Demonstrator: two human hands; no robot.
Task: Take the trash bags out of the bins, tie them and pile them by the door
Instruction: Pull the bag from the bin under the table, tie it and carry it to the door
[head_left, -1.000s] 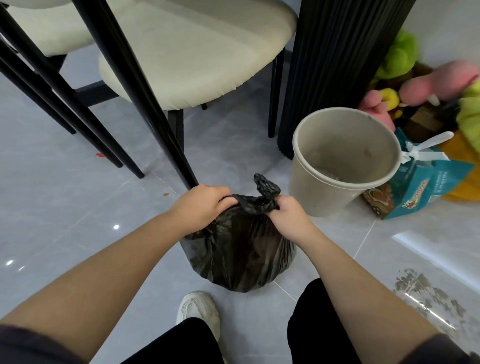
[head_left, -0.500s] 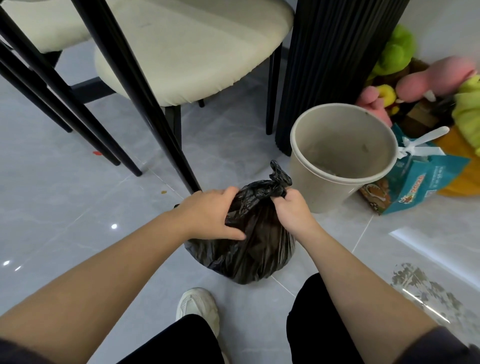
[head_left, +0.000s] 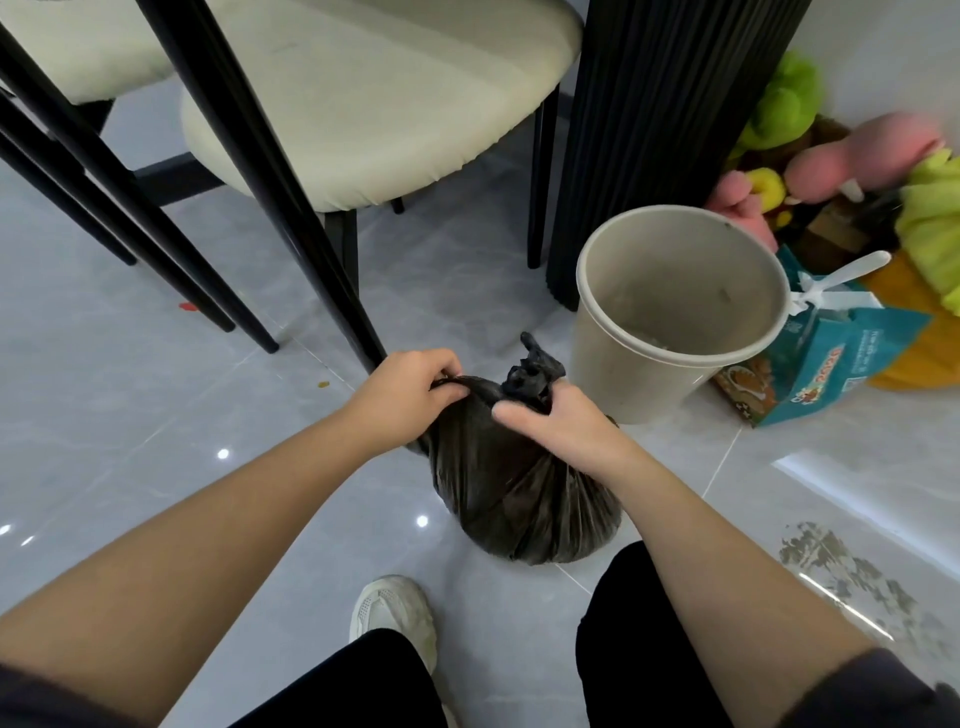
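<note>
Both hands' fingers (head_left: 441, 370) curl tight on twisted ends of the crinkled black plastic trash bag (head_left: 519, 493): the left hand (head_left: 410, 395) holds one strand out leftward, and the right hand (head_left: 561, 426) pinches the other at the knot (head_left: 530, 374). The bag sits on the grey tiled floor (head_left: 156, 415), just left of the unlined round beige bin (head_left: 649, 384). Tying seems in hand; next come opposed pulls to cinch the knot, then a carry to the door.

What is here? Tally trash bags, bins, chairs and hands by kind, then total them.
trash bag: 1
bin: 1
chairs: 2, the near chair and the far chair
hands: 2, the left hand and the right hand, both gripping the bag's neck
Total: 6
</note>
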